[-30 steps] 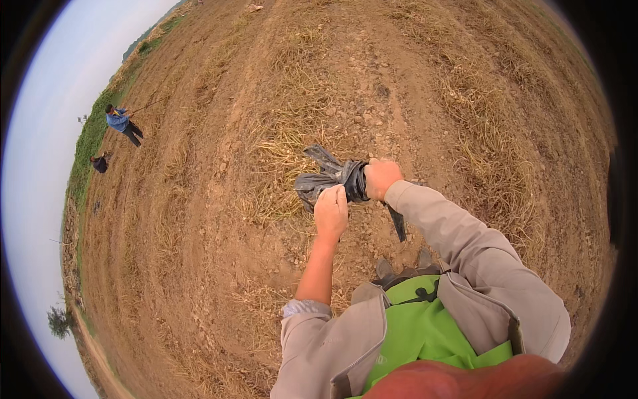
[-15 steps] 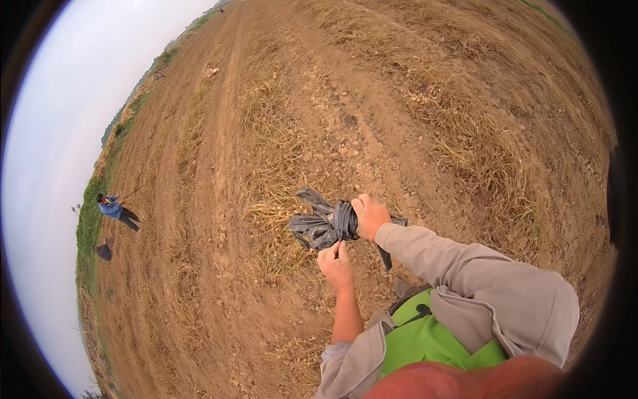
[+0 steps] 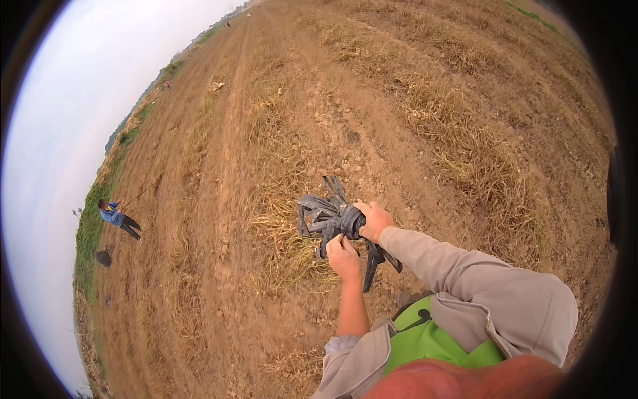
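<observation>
A bundle of black plastic strips (image 3: 327, 214), flat and crumpled, is wrapped around its middle by a band of the same material. My right hand (image 3: 374, 221) grips the bundle on its right side, thumb and fingers curled round it. Against its near side my left hand (image 3: 344, 258) is closed, with fingertips pinching at the wrapped part. Loops fan out to the left and far side, and loose ends hang below my right hand. What lies under the fingers is hidden. The bundle is held above the ground.
Brown soil with rows of dry, straw-coloured plants (image 3: 482, 156) stretches ahead. On the left a person in a blue jacket (image 3: 114, 214) stands with a long thin stick, near a dark object (image 3: 103, 257) on the ground. A pale scrap (image 3: 216, 86) lies farther off.
The bundle has turned, its far loops now pointing more upward and loose ends hanging lower. Both hands have shifted slightly to the right and nearer, still holding it.
</observation>
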